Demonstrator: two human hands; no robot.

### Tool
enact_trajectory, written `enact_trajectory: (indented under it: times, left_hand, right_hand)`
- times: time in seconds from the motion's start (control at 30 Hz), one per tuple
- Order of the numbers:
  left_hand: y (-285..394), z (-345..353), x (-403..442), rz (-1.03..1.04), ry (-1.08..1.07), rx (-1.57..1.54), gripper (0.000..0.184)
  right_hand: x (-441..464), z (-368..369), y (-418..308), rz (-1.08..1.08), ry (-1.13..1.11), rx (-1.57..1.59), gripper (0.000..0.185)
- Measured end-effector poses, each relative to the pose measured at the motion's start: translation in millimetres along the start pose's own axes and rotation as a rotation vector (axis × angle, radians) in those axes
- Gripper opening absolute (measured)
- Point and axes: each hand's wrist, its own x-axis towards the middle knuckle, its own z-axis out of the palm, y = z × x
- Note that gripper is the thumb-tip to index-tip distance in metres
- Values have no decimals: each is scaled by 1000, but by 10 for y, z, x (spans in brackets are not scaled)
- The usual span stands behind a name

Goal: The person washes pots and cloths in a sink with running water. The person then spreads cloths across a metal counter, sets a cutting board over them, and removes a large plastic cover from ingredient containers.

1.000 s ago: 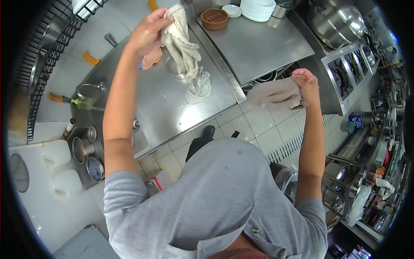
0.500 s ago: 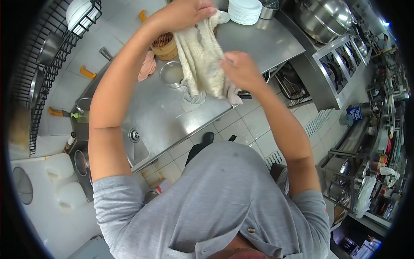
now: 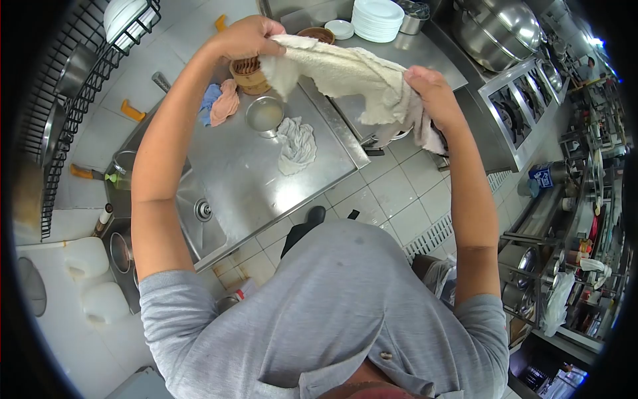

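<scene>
A cream towel (image 3: 352,70) is stretched in the air between my two hands, above the steel counter (image 3: 226,179). My left hand (image 3: 249,38) is closed on its left end, and my right hand (image 3: 432,93) grips it toward the right, with the far end drooping below. Under the towel, a crumpled white cloth (image 3: 297,145) lies on the counter beside a round metal pot (image 3: 265,114) holding cloudy liquid. Near my left forearm are a pink cloth (image 3: 224,104) and a blue cloth (image 3: 209,101). A bamboo steamer (image 3: 250,76) stands behind the pot.
Stacked white plates (image 3: 376,20) stand at the back, with a large steel pot (image 3: 498,30) to their right. A sink basin (image 3: 203,223) is set in the counter at left. A wire rack (image 3: 90,80) hangs on the left wall. Shelving (image 3: 531,259) lines the right side.
My hands have moved apart, my right one outward to the right and my left one down and leftward. The towel went from hanging down to spread sideways, uncovering the white cloth.
</scene>
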Motion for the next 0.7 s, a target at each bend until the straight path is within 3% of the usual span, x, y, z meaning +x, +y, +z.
enact_trajectory:
  times: [0.07, 0.2, 0.27, 0.33, 0.4, 0.43, 0.47, 0.5, 0.53, 0.6, 0.7]
  left_hand:
    - [-231, -35, 96, 39, 16, -132, 22]
    - [-233, 47, 114, 174, -13, -559, 22]
    - [11, 137, 86, 273, 1, -817, 27]
    - [89, 326, 105, 184, 209, -901, 22]
    - [-537, 903, 388, 179, 118, -621, 26]
    - [-391, 1147, 212, 19, 61, -154, 37]
    - [-876, 1703, 304, 24, 174, 134, 46]
    - [-1007, 2085, 192, -3, 129, 532, 47]
    - [-1115, 2411, 134, -154, 97, 553, 39]
    - [-1844, 2867, 259, -222, 75, 551, 35]
    - [-1880, 2433, 256, -117, 75, 240, 31]
  right_hand:
    - [-1, -50, 67, 104, -39, 258, 21]
    - [55, -285, 289, 129, 3, 262, 17]
    - [29, -406, 316, 16, 94, 353, 18]
    - [12, -640, 436, 37, 186, 587, 20]
    - [-118, -846, 470, 15, 266, 745, 26]
    - [-185, -928, 485, 13, 323, 750, 27]
    - [-258, -1002, 504, 7, 385, 755, 27]
    - [-346, -1067, 548, -2, 356, 729, 26]
    - [-432, -1075, 565, 23, 286, 698, 25]
    - [-599, -1102, 564, 74, 143, 626, 23]
    - [-851, -1088, 547, 143, 232, 532, 21]
